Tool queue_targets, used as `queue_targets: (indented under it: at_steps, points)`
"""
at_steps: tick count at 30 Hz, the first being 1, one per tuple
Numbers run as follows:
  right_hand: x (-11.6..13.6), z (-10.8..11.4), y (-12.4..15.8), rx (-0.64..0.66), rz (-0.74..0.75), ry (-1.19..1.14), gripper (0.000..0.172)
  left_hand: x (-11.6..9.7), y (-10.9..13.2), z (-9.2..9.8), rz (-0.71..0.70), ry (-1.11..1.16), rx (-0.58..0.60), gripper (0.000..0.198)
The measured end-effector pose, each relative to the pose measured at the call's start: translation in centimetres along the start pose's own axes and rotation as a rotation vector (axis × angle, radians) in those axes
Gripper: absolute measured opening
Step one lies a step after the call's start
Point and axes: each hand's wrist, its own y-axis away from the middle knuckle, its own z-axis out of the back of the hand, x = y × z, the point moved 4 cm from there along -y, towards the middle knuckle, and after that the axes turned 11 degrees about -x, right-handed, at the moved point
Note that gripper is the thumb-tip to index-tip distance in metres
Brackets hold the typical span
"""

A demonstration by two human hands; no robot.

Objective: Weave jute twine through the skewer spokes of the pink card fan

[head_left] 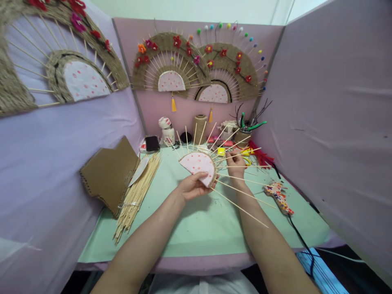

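Nothing here can be read: no words, numbers, brands or signs. The pink half-disc (197,163) gripped in the fingers of the left hand (191,185) carries only a pattern of dots, no letters. The thin wooden stick (251,150) pinched at the fingertips of the right hand (236,165) is bare wood. The small dark box (152,143), well beyond the left fingers, is too small to tell whether it bears any print.
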Motion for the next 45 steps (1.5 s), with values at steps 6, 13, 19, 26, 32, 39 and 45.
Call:
queue_targets:
  at_steps: [6,13,19,26,32,39,45]
  points:
    - [0.2,0.1,-0.1,-0.001,0.006,-0.014,0.024,0.1,0.0,0.0,0.005,-0.013,0.003,0.023]
    - [-0.1,0.1,-0.4,0.023,0.019,0.030,0.026,-0.2,0.0,0.2,-0.035,-0.030,-0.051,0.023]
    - [-0.8,0.4,-1.3,0.120,-0.252,-0.236,0.028,-2.2,-0.3,1.6,-0.154,0.002,-0.146,0.022]
    - [0.0,1.3,-1.8,0.215,-0.413,-0.351,0.028,-4.8,-0.5,3.6,-0.289,0.099,-0.246,0.026]
    - [0.7,2.1,-2.3,0.232,-0.407,-0.439,0.022,-5.4,-0.7,4.7,-0.369,0.056,-0.342,0.031]
    - [0.7,2.7,-2.8,0.190,-0.457,-0.619,0.021,-5.1,-0.2,4.1,-0.275,-0.046,-0.287,0.027]
    - [-1.4,2.2,-2.8,0.140,-0.716,-0.646,0.019,-4.5,0.1,3.3,-0.193,-0.052,-0.170,0.025]
